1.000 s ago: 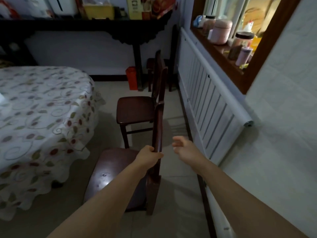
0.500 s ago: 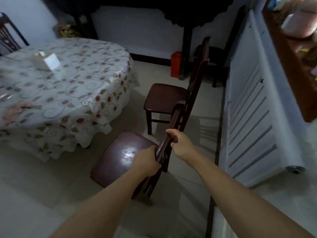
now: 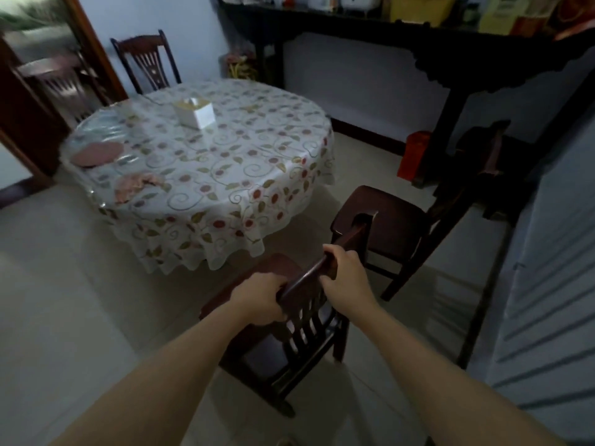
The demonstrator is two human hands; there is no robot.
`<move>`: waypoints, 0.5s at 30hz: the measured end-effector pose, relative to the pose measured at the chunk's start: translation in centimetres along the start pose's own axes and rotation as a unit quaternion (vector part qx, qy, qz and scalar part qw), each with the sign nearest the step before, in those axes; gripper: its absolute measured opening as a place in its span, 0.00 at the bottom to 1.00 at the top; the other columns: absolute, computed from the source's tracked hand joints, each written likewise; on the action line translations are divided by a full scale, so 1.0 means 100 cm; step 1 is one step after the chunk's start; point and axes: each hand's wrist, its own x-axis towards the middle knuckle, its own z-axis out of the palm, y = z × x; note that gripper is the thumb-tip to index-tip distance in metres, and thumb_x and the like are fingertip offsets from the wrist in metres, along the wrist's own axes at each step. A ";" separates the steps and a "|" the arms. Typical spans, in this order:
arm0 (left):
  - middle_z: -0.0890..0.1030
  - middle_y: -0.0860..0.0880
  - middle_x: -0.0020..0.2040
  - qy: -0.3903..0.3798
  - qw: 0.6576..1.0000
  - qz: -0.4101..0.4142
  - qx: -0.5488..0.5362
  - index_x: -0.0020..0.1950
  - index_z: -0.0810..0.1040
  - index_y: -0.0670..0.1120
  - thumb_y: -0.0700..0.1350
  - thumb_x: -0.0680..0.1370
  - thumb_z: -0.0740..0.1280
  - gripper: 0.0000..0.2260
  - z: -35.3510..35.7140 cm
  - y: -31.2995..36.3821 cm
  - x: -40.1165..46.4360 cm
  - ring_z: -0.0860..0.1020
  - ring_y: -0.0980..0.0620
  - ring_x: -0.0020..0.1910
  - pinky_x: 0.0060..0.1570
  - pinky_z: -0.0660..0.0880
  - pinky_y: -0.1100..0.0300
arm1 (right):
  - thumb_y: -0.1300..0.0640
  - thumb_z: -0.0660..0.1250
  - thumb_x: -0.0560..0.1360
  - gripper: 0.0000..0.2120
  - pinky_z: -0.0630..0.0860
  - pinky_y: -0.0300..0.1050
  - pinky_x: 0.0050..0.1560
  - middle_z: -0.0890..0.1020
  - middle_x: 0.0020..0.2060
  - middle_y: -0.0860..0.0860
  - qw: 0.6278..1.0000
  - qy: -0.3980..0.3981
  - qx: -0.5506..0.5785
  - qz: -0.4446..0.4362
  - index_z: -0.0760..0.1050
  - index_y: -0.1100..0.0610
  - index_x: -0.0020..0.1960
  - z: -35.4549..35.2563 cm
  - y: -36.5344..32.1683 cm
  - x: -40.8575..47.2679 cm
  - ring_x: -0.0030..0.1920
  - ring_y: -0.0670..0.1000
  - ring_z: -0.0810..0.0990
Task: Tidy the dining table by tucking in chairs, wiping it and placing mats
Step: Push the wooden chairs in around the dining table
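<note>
Gripping chair (image 3: 309, 320), both hands' fingertips hidden behind top rail

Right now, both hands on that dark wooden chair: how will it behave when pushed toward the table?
The dark wooden chair looks rigid and fairly heavy. Gripped by the left hand and right hand at its top rail, it may tip rather than slide. The tiled floor looks smooth, so sliding seems likely.

No legible txt; boxes (image 3: 415, 8) on dark shelf (image 3: 354, 24) too blurred to read.
</note>
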 end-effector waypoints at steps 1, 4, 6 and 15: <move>0.81 0.52 0.51 0.014 1.000 -0.002 0.002 0.56 0.77 0.52 0.48 0.66 0.74 0.19 -0.010 -0.007 0.004 0.79 0.50 0.51 0.51 0.78 0.51 | 0.61 0.65 0.76 0.27 0.76 0.41 0.45 0.65 0.60 0.51 1.000 0.009 -0.024 -0.013 0.61 0.50 0.72 0.001 -0.006 0.009 0.48 0.47 0.73; 0.80 0.51 0.50 0.069 0.997 -0.019 0.010 0.55 0.78 0.52 0.46 0.67 0.73 0.18 -0.037 -0.030 0.018 0.79 0.50 0.50 0.46 0.78 0.53 | 0.59 0.67 0.74 0.29 0.75 0.50 0.58 0.62 0.63 0.52 0.987 0.033 -0.139 -0.068 0.61 0.51 0.72 0.005 -0.028 0.044 0.61 0.53 0.69; 0.80 0.50 0.49 0.113 0.992 -0.043 0.024 0.53 0.78 0.50 0.44 0.68 0.71 0.14 -0.052 -0.042 0.025 0.78 0.49 0.49 0.42 0.77 0.55 | 0.57 0.68 0.73 0.32 0.69 0.51 0.65 0.58 0.68 0.55 0.970 0.038 -0.218 -0.100 0.60 0.51 0.74 0.009 -0.044 0.066 0.68 0.56 0.61; 0.78 0.49 0.50 0.245 0.957 -0.140 0.070 0.53 0.71 0.49 0.49 0.71 0.71 0.14 -0.093 -0.082 0.053 0.78 0.46 0.50 0.37 0.69 0.57 | 0.62 0.69 0.70 0.34 0.46 0.55 0.75 0.57 0.74 0.52 0.892 -0.017 -0.388 -0.231 0.60 0.53 0.72 0.047 -0.102 0.160 0.75 0.56 0.49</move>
